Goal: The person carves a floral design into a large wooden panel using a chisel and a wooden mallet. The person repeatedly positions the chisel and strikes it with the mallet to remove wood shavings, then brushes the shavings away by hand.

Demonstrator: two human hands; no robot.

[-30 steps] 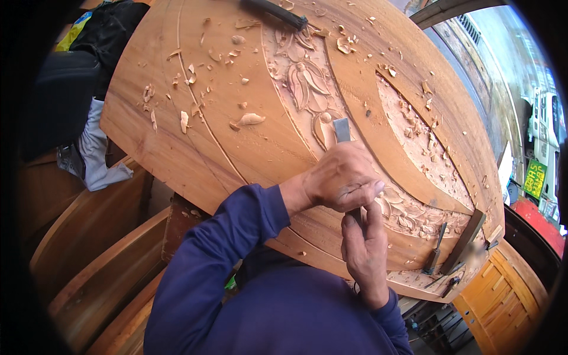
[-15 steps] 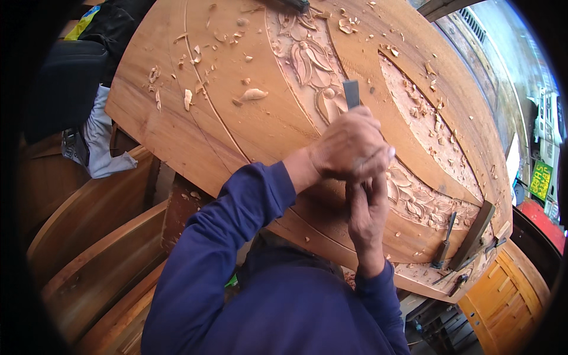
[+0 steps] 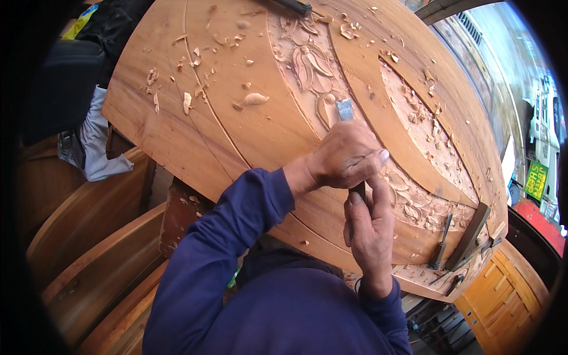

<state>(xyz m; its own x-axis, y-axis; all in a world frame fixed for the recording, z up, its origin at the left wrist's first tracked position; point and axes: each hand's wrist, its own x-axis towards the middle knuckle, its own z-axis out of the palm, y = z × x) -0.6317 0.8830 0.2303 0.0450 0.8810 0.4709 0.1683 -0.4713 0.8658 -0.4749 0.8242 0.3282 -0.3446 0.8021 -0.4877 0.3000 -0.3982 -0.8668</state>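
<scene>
My left hand is closed in a fist round the shank of a chisel. The flat metal blade sticks out beyond the knuckles, over the carved flower band of a large wooden panel. Behind it my right hand grips the chisel's dark handle, much of which is hidden by the fingers. Carved petals and leaves run along the band on both sides of my hands. I cannot tell whether the cutting edge touches the wood.
Wood shavings lie scattered over the panel and in a recessed area. Another chisel and a dark wooden block are at the right end. A dark brush-like tool lies at the top. Curved boards stand at left.
The chisel and my left hand have shifted slightly down, and the blade has turned so its face catches the light. My right hand has moved back, exposing a bit of handle between the hands.
</scene>
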